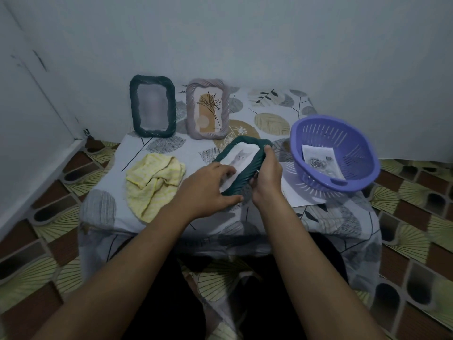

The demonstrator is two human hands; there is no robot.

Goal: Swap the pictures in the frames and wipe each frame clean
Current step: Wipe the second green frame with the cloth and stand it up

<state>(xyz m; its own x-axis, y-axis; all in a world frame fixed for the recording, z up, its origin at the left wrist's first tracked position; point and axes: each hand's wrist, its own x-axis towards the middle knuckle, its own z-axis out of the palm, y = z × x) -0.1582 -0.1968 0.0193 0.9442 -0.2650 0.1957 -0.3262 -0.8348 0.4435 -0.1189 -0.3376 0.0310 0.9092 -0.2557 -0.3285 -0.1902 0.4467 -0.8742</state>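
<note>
A dark green frame with a grey cat picture in it is held tilted above the low table. My right hand grips its right edge. My left hand holds its near end, fingers lying on the picture. Two more frames lean upright against the wall: a dark green frame with a blurred picture at the left, and a grey frame with a plant drawing beside it. A crumpled yellow cloth lies on the table left of my hands.
A purple plastic basket at the right holds a printed rose picture. A white sheet lies partly under the basket. The table wears a leaf-patterned cloth. Walls close in behind and on the left; patterned floor surrounds the table.
</note>
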